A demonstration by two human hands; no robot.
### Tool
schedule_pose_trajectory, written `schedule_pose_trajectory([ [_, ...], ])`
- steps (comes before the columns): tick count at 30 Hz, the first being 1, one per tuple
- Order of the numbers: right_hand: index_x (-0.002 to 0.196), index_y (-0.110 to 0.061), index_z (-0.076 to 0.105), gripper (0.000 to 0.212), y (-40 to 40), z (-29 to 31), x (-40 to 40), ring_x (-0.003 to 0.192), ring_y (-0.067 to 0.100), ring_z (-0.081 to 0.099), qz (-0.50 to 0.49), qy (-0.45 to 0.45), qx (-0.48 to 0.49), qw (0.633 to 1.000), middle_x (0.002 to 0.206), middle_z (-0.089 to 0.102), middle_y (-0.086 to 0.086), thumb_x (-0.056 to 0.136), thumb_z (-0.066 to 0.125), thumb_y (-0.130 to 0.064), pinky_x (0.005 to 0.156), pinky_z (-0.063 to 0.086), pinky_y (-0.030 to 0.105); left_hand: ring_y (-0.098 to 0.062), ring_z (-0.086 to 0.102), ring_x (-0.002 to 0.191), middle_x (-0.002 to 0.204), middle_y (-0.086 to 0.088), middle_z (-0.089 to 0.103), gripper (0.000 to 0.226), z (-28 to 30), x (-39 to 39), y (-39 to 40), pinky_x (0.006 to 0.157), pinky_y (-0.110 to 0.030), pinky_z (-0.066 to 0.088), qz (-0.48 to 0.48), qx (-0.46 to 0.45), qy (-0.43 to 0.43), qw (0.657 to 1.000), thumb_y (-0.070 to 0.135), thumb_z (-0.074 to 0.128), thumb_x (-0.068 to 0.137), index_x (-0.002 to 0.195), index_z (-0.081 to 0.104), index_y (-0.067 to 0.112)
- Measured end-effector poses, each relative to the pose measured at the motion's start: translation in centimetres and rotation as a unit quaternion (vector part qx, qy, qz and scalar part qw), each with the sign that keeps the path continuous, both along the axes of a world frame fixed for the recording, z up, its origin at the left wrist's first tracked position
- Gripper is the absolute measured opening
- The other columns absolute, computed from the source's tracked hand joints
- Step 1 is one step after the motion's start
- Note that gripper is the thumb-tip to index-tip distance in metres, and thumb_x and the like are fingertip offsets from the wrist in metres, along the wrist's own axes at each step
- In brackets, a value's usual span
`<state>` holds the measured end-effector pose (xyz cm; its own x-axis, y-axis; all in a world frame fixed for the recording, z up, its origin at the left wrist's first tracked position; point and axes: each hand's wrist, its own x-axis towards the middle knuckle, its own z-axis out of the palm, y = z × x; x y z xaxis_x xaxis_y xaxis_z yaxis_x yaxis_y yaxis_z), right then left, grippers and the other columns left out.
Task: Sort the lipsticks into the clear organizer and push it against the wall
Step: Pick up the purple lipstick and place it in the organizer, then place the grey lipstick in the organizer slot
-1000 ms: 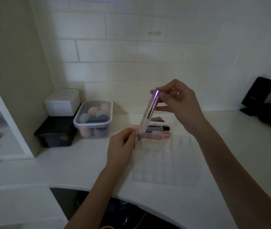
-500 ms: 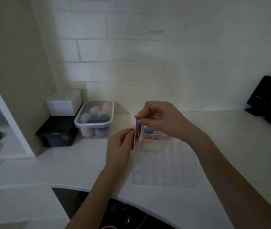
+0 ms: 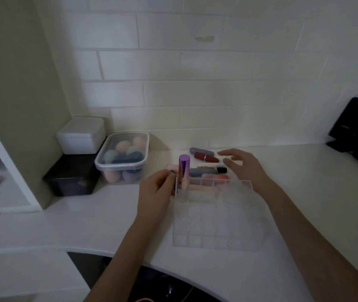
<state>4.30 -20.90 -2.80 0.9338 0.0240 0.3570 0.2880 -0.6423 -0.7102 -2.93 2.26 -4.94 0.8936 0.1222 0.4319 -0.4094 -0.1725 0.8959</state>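
Purple lipstick (image 3: 183, 172) upright in organizer's (image 3: 215, 214) far-left cell. Left hand (image 3: 158, 190) pinches organizer's far-left corner; right hand (image 3: 242, 165) open, empty.

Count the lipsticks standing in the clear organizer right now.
1: the purple-capped lipstick stands upright in the far-left corner slot of the clear organizer. The other lipsticks lie on the counter behind it.

Sponge tub (image 3: 123, 158): table's back-left, by the wall.
White box (image 3: 81, 135): stacked on black box (image 3: 72, 174), left corner.
Black stand (image 3: 353, 125): far right.
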Motion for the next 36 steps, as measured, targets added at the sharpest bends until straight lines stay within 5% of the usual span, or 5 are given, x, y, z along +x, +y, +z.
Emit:
schedule_pose_trajectory([
  [7,0.088,-0.028,0.071,0.019,-1.1,-1.7,0.5,0.118,0.009,0.046,0.065,0.009,-0.051,0.997,0.118,0.064,0.015,0.074,0.075,-0.015,0.101,0.040,0.037,-0.014,0.038,0.055,0.052,0.005,0.044,0.026,-0.6,0.5,0.2,0.056,-0.034,0.031,0.013,0.014,0.015,1.000,0.017,0.051,0.085,0.061,0.053,0.006],
  [21,0.090,-0.034,0.071,0.030,0.1,-2.2,1.1,0.119,0.021,0.052,0.028,-0.024,-0.122,0.992,0.117,0.065,0.003,0.068,0.062,-0.051,0.098,0.031,0.029,-0.014,0.043,0.056,0.055,0.001,0.049,0.023,-0.1,0.0,-0.1,0.056,-0.037,0.036,0.030,0.013,0.033,0.999,0.019,0.052,0.085,0.064,0.055,0.011],
  [26,0.093,-0.015,0.068,0.011,1.2,0.5,0.1,0.091,-0.012,0.058,0.047,-0.049,0.077,0.995,0.101,0.068,0.001,0.084,0.068,-0.022,0.077,0.044,0.014,-0.006,0.047,0.052,0.057,0.007,0.055,0.017,0.8,-1.6,-0.2,0.051,-0.026,0.040,0.103,0.080,-0.032,0.991,0.025,0.050,0.088,0.073,0.059,0.023],
  [30,0.095,-0.007,0.060,0.005,2.2,4.1,-1.3,0.071,0.002,0.065,0.116,-0.039,0.238,0.963,0.091,0.067,0.007,0.091,0.058,-0.008,0.067,0.049,0.013,-0.009,0.052,0.067,0.070,0.011,0.059,0.014,1.9,-3.0,-0.4,0.054,-0.011,0.041,0.191,0.172,-0.138,0.957,0.027,0.048,0.086,0.088,0.061,0.023],
  [36,0.103,-0.010,0.062,0.018,4.1,9.1,-4.4,0.070,0.023,0.067,0.244,0.013,0.269,0.932,0.099,0.069,0.015,0.092,0.054,-0.022,0.071,0.055,0.032,-0.014,0.052,0.103,0.108,-0.010,0.068,0.037,4.8,-3.2,-1.1,0.093,-0.014,0.035,0.175,0.292,-0.271,0.900,0.023,0.056,0.084,0.115,0.063,0.004],
])
